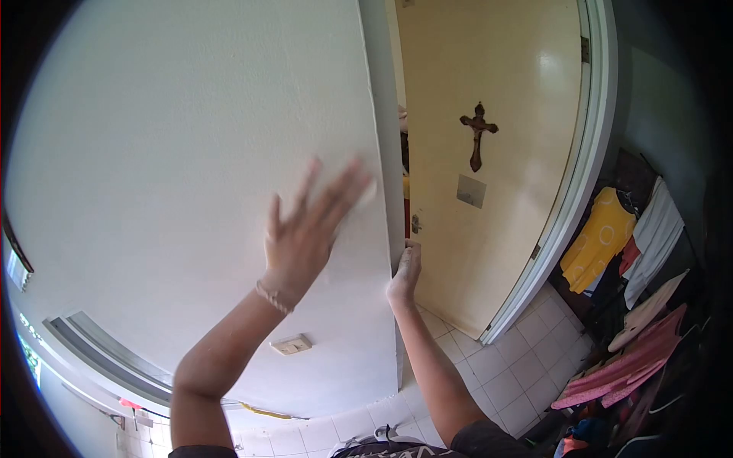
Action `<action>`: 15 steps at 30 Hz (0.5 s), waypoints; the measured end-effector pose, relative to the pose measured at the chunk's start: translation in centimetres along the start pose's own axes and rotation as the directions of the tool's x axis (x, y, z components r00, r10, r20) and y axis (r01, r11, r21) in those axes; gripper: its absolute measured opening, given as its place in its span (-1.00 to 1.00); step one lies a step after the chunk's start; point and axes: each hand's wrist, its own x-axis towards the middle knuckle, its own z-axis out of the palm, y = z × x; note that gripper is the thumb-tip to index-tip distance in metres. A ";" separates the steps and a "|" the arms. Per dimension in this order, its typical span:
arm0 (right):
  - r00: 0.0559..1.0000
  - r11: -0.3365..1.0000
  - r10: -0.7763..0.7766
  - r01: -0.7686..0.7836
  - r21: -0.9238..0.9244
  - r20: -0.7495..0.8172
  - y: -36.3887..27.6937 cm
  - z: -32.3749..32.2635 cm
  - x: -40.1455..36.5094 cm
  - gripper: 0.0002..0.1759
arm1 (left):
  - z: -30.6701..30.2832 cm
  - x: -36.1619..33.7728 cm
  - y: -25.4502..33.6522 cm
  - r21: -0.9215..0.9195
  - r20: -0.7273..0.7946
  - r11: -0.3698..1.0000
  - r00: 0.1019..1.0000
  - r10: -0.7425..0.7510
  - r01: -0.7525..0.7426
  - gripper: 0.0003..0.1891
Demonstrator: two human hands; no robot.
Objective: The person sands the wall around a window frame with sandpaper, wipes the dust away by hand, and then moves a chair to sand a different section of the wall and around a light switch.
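Note:
My left hand point(305, 229), with a beaded bracelet point(275, 298) on its wrist, is at the white wall point(191, 153) near its corner. Its fingers are stretched and spread, blurred by motion. A pale patch shows by the fingertips, too smeared to make out. Lower and to the right, my right hand point(405, 272) grips the wall edge point(386, 153) beside the doorway. Its fingers curl around the edge, and whitish dust seems to cover the skin.
Right of the wall stands a cream door point(527, 91) with a crucifix point(479, 136) on it. Clothes point(599, 240) hang along the far right. A wall switch point(292, 345) sits below my left hand. White tiles point(504, 382) cover the floor.

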 end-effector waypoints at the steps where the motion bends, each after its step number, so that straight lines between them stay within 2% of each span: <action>1: 1.000 1.000 0.018 -0.018 0.023 -0.017 0.2 0.1 -0.3 -0.64 | -0.6 1.2 0.0 -0.062 0.034 0.991 0.993 -0.117 0.119 -0.15; 4: 0.983 0.976 0.184 -0.178 0.127 -0.031 0.0 -0.3 -0.6 -0.71 | -0.1 0.9 4.9 0.043 0.057 0.967 0.966 -0.252 0.250 -0.06; 6: 0.895 0.933 0.348 -0.303 0.193 -0.280 -0.6 -1.0 -1.5 -0.75 | 0.1 -3.9 9.8 0.003 0.119 0.997 0.990 -0.079 0.079 -0.04; 7: 0.820 0.907 0.418 -0.352 0.231 -0.391 -0.8 -2.0 -2.1 -0.77 | 1.2 -8.2 12.7 -0.082 0.115 0.996 0.993 0.034 -0.024 -0.05; 8: 0.800 0.910 0.414 -0.356 0.213 -0.434 -0.8 -3.4 -2.9 -0.79 | 1.5 -11.9 14.4 -0.109 0.121 0.984 0.980 0.155 -0.142 -0.08; 9: 0.776 0.908 0.418 -0.367 0.200 -0.472 -0.7 -4.8 -4.1 -0.82 | 1.8 -13.4 14.7 -0.075 0.093 0.985 0.983 0.161 -0.154 -0.09; 11: 0.804 0.913 0.406 -0.371 0.168 -0.433 0.1 -8.7 -6.3 -0.86 | 1.9 -16.1 13.4 0.007 0.050 0.979 0.978 0.204 -0.205 -0.10; 12: 0.806 0.918 0.393 -0.369 0.144 -0.442 -0.4 -9.8 -6.9 -0.88 | 1.4 -15.9 12.7 -0.021 0.089 0.979 0.975 0.205 -0.204 -0.11; 15: 0.824 0.944 0.314 -0.326 0.059 -0.472 -3.6 -14.6 -5.8 -0.88 | 2.7 -13.5 9.9 0.091 -0.038 0.980 0.983 0.180 -0.176 -0.07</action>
